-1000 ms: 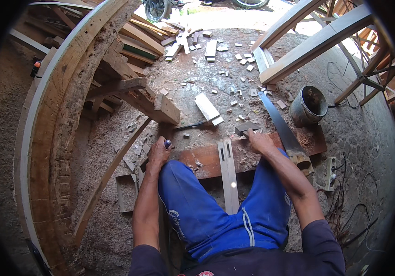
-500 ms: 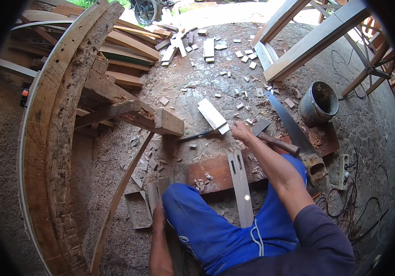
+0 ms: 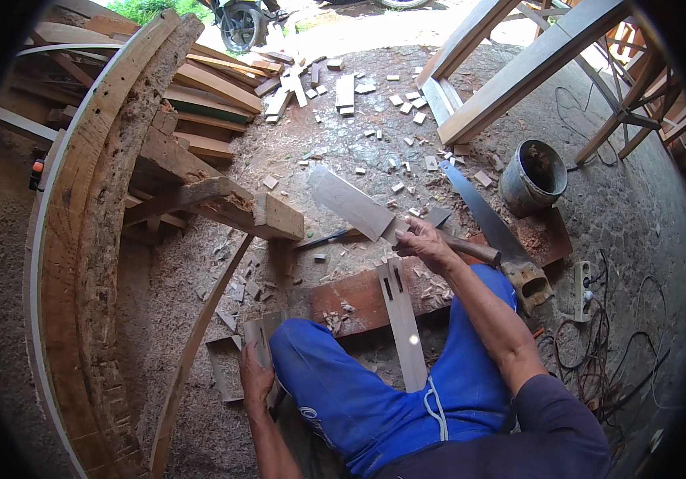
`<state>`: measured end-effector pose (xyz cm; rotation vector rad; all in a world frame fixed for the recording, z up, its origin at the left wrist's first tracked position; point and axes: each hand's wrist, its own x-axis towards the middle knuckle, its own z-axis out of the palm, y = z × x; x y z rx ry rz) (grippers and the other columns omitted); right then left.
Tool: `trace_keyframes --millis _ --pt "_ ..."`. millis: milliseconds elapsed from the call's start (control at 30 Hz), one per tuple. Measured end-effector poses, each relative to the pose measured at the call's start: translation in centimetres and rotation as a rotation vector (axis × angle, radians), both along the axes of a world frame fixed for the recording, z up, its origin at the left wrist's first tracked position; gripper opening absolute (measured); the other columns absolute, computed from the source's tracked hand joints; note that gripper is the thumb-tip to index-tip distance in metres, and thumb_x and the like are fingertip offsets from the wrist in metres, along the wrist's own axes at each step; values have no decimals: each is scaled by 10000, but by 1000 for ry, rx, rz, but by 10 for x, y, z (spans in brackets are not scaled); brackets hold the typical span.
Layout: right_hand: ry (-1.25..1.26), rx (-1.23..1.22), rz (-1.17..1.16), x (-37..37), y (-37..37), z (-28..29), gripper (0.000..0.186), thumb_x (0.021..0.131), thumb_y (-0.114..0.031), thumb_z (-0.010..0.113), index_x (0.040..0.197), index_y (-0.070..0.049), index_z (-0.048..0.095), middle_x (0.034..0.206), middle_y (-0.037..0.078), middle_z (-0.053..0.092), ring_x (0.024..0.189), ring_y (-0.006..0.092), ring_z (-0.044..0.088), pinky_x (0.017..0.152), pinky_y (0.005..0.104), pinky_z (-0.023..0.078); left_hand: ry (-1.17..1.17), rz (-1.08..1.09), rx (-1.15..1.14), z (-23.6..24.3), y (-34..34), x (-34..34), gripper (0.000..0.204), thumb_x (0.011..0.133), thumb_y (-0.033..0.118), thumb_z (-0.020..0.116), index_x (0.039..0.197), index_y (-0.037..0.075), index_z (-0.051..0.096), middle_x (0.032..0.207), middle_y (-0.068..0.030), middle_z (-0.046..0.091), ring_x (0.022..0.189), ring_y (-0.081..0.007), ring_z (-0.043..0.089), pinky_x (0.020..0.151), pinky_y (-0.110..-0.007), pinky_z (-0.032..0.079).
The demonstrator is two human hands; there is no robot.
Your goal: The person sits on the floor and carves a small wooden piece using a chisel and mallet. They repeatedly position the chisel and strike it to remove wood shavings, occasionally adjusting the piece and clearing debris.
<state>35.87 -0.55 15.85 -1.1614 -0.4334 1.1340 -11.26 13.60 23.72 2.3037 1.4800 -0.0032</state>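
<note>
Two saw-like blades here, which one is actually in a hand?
The broad pale blade, lifted over the floor by the right hand. The long dark handsaw lies untouched beside the bucket.

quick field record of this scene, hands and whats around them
right hand: grips the wooden handle of a broad flat blade, raised over the floor
left hand: down beside the knee, on wood pieces
under the legs: reddish plank, pale slotted strip across it
nearby: handsaw, metal bucket
floor: wood chips

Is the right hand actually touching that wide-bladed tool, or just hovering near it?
Touching. The head view shows the right hand wrapped around the handle end of the wide-bladed tool, lifting its blade off the ground.
</note>
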Motion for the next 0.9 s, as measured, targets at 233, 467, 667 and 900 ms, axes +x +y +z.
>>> trace_keyframes --millis 233,467,667,900 --pt "-207 4 226 -9 -85 83 311 989 -328 717 1036 -30 641 862 31 668 772 97 660 721 288 577 -266 -750 543 79 -45 209 974 728 311 882 1552 146 389 1572 -163 409 1464 -371 371 1228 -518 288" --pt "-400 -143 -273 -15 -124 83 295 1030 -297 664 879 -49 611 724 18 660 591 79 598 538 265 492 -208 -803 117 34 -73 284 1085 678 531 899 1543 122 388 1175 -191 614 1096 -380 604 958 -501 468" --pt "-1183 -753 -439 26 -232 11 414 954 -175 638 1345 -53 576 1111 155 670 1034 337 641 904 466 507 -436 -445 -28 18 -51 276 1128 728 676 823 1555 76 345 1141 -215 644 1067 -365 650 957 -498 502" --pt "-1638 -758 -168 48 -302 -72 538 873 -162 729 1378 -76 565 1140 182 608 1100 401 591 983 487 487 -1452 147 -1346 26 -9 269 718 908 696 636 1268 82 537 1074 -174 684 834 -309 735 707 -473 635"
